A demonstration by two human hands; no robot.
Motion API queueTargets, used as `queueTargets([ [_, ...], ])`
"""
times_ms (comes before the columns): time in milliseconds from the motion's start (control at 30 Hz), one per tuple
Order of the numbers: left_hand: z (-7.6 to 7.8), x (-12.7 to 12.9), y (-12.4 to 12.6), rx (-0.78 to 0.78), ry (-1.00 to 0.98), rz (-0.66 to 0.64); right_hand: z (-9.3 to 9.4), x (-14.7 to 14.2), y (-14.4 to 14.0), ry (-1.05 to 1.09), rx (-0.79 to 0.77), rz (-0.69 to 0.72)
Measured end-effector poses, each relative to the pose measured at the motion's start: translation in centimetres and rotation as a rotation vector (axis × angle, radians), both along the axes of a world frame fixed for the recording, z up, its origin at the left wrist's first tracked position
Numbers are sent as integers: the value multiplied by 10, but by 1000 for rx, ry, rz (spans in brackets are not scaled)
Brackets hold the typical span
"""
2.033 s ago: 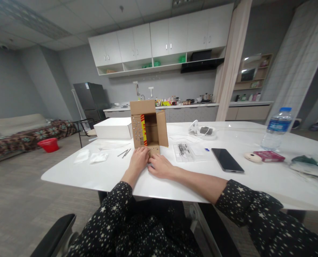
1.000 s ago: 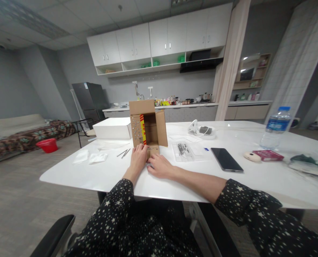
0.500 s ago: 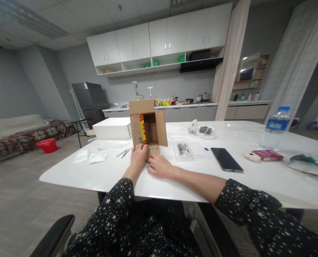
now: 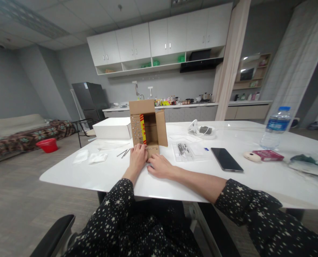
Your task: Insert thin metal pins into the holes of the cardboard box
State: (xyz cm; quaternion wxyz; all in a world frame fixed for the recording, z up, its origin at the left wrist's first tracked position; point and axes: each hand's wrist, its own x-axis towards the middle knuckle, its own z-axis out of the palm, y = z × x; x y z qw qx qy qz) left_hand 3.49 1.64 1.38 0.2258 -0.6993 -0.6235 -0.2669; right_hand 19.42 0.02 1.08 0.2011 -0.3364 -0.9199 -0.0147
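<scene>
A cardboard box [image 4: 151, 128] stands on the table with its opening towards me and its flaps spread. Small metal bits dot its left flap [image 4: 136, 130], beside a yellow and red strip. The front flap [image 4: 154, 151] lies low between my hands, with a row of small bits along it. My left hand [image 4: 138, 157] is closed at the left edge of this front flap, fingers bent over it. At the flap's near edge, my right hand [image 4: 159, 166] rests on the table with curled fingers. Whatever its fingertips pinch is hidden.
Thin metal rods [image 4: 125, 153] and white tissues [image 4: 98, 158] lie left; a white box [image 4: 112, 128] stands behind. To the right are a clear case [image 4: 184, 151] of small metal parts, a phone [image 4: 226, 159], a white corded device [image 4: 202, 130], a maroon pack [image 4: 268, 155] and a water bottle [image 4: 275, 128].
My left hand has shifted very slightly left along the front flap. My right hand and the box look the same.
</scene>
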Motion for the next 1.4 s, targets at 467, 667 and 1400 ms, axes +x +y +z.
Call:
queueTargets([
  [467,0,-1,-2,-24,-25,79,3,0,-1,-14,9,2],
  [667,1,-1,-3,-41,-16,83,1,0,-1,-19,28,7],
  [1400,1,-3,-4,110,-206,-83,1,-1,-1,-5,14,11],
])
